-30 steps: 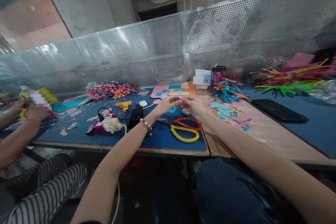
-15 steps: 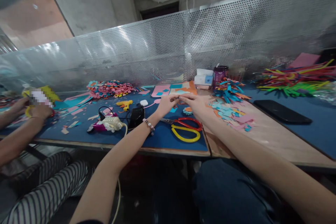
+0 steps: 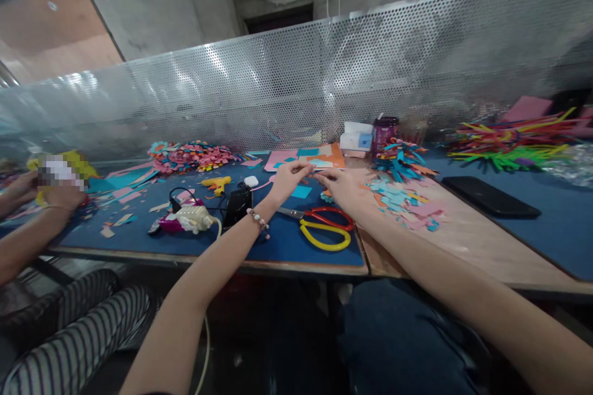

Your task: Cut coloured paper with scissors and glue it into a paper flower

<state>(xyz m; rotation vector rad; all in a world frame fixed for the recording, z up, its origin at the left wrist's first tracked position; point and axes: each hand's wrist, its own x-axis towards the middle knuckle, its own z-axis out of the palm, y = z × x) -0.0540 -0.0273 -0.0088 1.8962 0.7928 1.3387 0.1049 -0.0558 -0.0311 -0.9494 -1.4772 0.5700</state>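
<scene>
Above the blue mat, my left hand (image 3: 288, 181) is closed in a pinch, a beaded bracelet (image 3: 257, 219) on its wrist. Facing it, my right hand (image 3: 343, 190) also has thumb and fingertips pinched together. The fingertips are close to each other; anything between them is too small to make out. Under my left hand lies a blue paper square (image 3: 301, 191). Nearer to me, between my forearms, rest scissors (image 3: 325, 245) with one red and one yellow handle. Small cut paper pieces (image 3: 403, 200) are scattered to the right of my right hand.
Left of my arm are a power strip (image 3: 188, 220), a black phone (image 3: 238, 207) and a yellow glue gun (image 3: 215, 185). Paper sheets (image 3: 334, 153), a tissue pack (image 3: 356, 141) and a purple cup (image 3: 385, 134) stand behind. A co-worker's hands (image 3: 65, 196) work at far left.
My hands have moved slightly apart, the right one a little lower and nearer to me. More of the blue square shows beneath. The whole view has shifted a little.
</scene>
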